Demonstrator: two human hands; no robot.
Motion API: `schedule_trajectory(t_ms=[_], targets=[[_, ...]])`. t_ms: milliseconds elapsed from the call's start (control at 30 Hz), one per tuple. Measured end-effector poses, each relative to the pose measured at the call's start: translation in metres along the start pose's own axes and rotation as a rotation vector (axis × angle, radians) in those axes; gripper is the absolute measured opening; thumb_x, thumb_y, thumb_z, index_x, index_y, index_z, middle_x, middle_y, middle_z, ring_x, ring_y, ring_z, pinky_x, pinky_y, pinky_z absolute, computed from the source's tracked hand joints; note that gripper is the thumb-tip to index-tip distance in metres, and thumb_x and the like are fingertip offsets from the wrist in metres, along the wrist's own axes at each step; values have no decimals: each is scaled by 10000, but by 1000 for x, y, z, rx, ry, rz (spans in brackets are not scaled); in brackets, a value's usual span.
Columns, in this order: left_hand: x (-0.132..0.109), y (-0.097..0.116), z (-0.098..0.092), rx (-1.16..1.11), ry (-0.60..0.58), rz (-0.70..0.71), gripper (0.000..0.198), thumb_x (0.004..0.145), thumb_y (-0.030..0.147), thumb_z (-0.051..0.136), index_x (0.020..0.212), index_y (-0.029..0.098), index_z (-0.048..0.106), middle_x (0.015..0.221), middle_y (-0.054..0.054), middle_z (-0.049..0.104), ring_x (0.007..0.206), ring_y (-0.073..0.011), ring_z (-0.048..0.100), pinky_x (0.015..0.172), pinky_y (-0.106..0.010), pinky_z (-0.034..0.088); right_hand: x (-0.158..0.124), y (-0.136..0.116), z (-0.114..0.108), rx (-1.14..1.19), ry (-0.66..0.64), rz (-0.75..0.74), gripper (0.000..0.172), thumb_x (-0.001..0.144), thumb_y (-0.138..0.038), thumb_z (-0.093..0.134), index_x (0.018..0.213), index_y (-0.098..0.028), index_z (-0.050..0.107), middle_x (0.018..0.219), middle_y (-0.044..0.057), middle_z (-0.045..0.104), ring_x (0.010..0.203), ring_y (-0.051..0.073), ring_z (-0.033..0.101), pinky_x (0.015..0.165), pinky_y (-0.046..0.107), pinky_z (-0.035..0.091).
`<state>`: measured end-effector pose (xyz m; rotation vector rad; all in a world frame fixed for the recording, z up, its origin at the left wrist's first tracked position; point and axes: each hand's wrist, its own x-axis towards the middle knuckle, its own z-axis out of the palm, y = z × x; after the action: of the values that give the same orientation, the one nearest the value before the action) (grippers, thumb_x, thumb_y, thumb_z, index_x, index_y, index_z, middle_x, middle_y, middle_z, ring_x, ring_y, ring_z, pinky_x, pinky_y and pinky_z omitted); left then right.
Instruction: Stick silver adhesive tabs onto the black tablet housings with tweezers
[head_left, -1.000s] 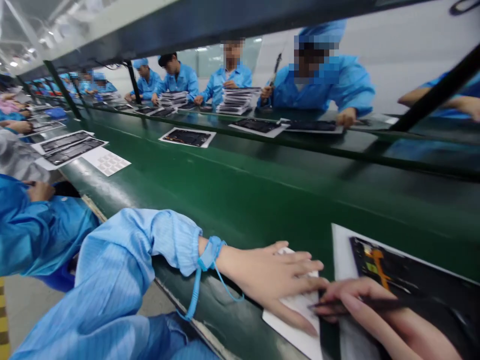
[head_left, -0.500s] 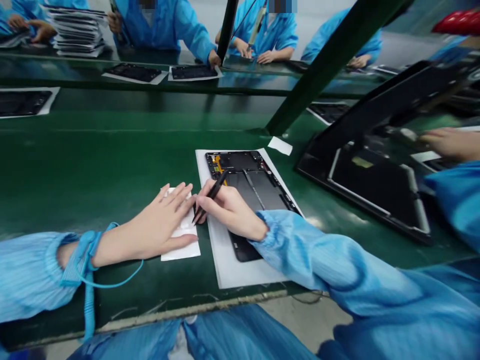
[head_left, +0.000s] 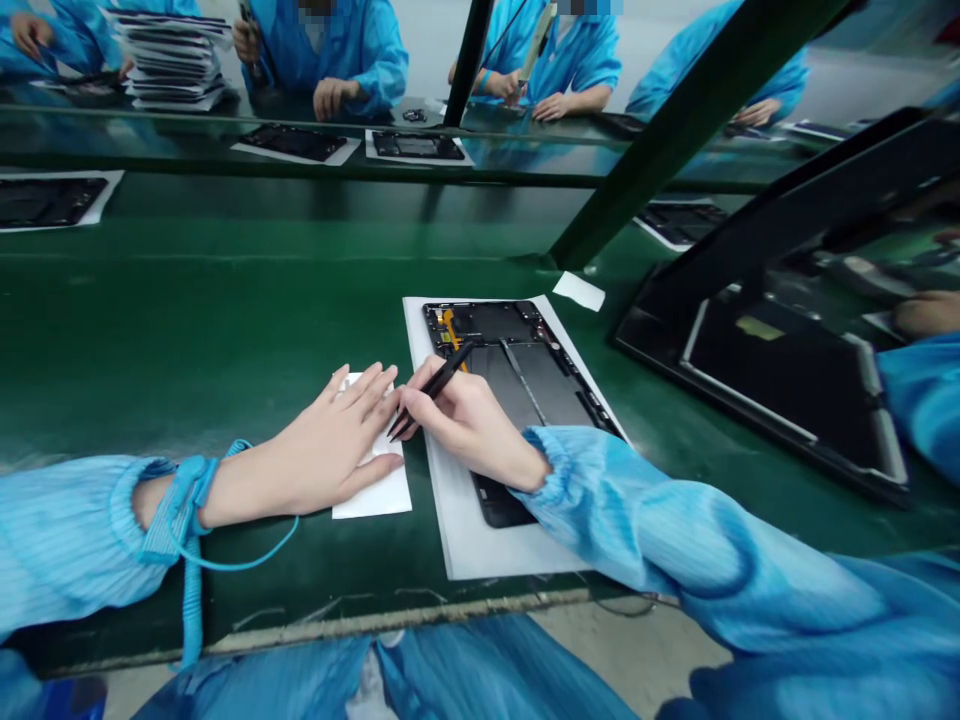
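Observation:
My left hand (head_left: 330, 445) lies flat with fingers stretched out on a small white sheet (head_left: 379, 488) on the green belt. My right hand (head_left: 465, 420) pinches black tweezers (head_left: 431, 390), their tips pointing down at the white sheet by my left fingertips. Right of the hands lies an opened black tablet (head_left: 517, 370) with an orange flex cable, resting on a white mat (head_left: 465, 520). A blue wrist strap (head_left: 184, 500) with a coiled cord wraps my left wrist.
The green conveyor belt (head_left: 187, 310) runs left to right. A tilted black tray (head_left: 780, 370) stands at the right, with another person's hand (head_left: 926, 312) beyond it. Across the belt, people in blue coats work at tablets on mats (head_left: 296, 145) and a stack of trays (head_left: 172, 60). A green post (head_left: 675, 130) slants overhead.
My view swung from the left down onto my own workplace a second ago. Since half a second ago both hands have stayed almost still on the sheet.

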<state>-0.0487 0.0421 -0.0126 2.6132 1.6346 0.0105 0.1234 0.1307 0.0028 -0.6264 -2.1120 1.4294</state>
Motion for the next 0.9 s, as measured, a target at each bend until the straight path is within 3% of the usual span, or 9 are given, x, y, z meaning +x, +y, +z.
schedule_trajectory(t_ms=[333, 900], targets=[[1, 0, 0, -6, -9, 0, 699, 997, 535, 271, 1482, 31, 249, 1556, -235, 182, 1458, -363, 167, 1158, -581, 198, 3, -1, 0, -76, -1, -7, 148, 870, -196, 490, 725, -218, 467, 599, -31, 606, 566, 163, 690, 547, 260, 535], [1, 1, -1, -9, 0, -10, 689, 989, 538, 293, 1479, 53, 265, 1560, -214, 198, 1463, -346, 167, 1168, -567, 179, 5, -2, 0, -111, 5, 23, 154, 837, -182, 497, 695, -226, 455, 557, -36, 595, 543, 168, 676, 519, 256, 521]])
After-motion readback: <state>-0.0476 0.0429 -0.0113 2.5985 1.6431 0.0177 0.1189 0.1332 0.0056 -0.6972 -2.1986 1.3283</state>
